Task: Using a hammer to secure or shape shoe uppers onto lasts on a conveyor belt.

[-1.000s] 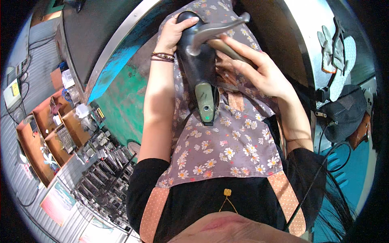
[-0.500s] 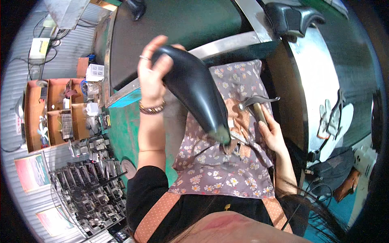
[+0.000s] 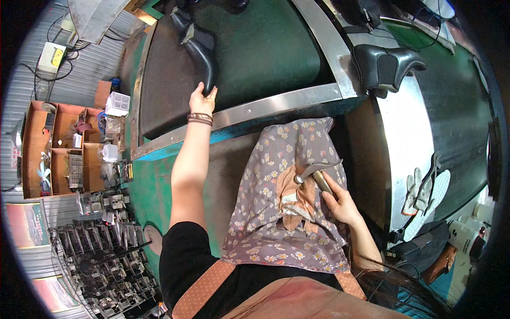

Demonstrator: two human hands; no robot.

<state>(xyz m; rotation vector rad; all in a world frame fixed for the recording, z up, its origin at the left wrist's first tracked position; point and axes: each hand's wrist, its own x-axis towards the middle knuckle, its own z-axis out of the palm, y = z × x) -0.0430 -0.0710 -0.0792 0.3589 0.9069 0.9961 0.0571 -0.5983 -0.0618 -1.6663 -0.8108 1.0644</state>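
Out over the dark conveyor belt, my left hand grips the near, rounded end of a glossy black seat, shaped like a motorcycle seat. Its far part narrows and bends, and I cannot tell whether that is one piece or two. My right hand is closed around the handle of a hammer with a slim, curved metal head. The hammer is just above my lap, over a grey floral apron with a crumpled orange patch on it.
Another black seat rests at the corner of the metal frame on the right. Gloves lie on the light metal surface beside a dark bag. To the left are an orange compartment shelf and a rack of metal parts.
The seat that my left hand held over my lap is no longer there. My left hand has reached forward to the belt. The hammer stays in my right hand. The view has tilted upward.
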